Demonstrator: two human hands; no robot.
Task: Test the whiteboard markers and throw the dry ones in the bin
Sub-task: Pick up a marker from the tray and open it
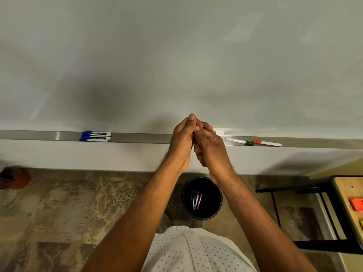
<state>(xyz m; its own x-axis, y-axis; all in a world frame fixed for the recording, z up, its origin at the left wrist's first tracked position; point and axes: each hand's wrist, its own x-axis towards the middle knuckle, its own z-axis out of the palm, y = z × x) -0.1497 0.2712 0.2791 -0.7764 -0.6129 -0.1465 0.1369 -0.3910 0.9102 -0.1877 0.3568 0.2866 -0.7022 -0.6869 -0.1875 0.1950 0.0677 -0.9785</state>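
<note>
Bin (202, 198) at 6 o'clock holding discards, left hand (181, 142) & right hand (211, 148) clasping together w/ contents hidden, prob. uncapping; next needing stroke on board (176, 55) at 12.

Whiteboard (176, 55) face in front of me is bare, free to reach anywhere above the tray (137, 137). Tray stretch between the three blue markers (95, 136) on the left and the green marker (239, 141) and red marker (267, 142) on the right is open, only my clasped hands over it. Bin (202, 198) sits on the floor directly under my right forearm, mouth unobstructed, markers lying inside. Desk (347, 203) and its dark frame block the right; a reddish pot (14, 177) stands far left.
</note>
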